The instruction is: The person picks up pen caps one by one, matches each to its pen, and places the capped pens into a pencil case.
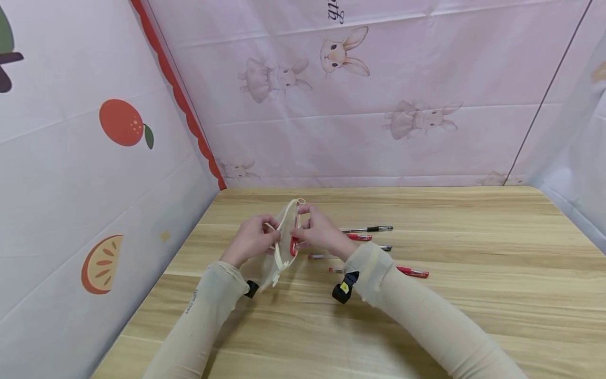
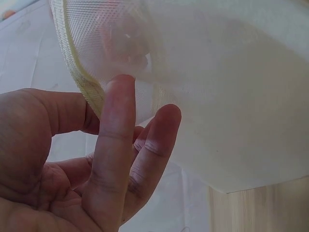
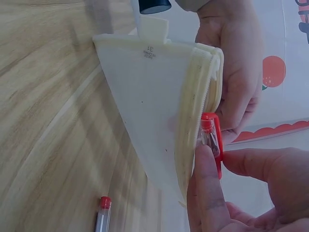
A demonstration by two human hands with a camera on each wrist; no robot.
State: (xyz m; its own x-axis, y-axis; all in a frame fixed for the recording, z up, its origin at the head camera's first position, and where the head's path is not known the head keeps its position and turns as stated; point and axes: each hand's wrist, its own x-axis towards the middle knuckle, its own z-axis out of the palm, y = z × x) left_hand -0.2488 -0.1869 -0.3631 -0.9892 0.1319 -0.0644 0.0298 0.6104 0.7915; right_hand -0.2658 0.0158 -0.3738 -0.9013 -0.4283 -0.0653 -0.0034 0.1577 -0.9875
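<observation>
A pale, see-through zippered pouch stands on edge between the hands, its zipper side parted. My left hand pinches the zipper edge with thumb and fingers; in the left wrist view two fingers lie against the mesh. A red pen is gripped by my right hand, lying along the pouch's opening. In the right wrist view, the thumb and fingers pinch this pen close beside the zipper. Part of the pen is hidden behind the fingers.
Several pens lie on the wooden table around the right forearm: a black pen, a red pen, a dark-ended pen and another red pen. Printed cloth walls stand behind and at the left.
</observation>
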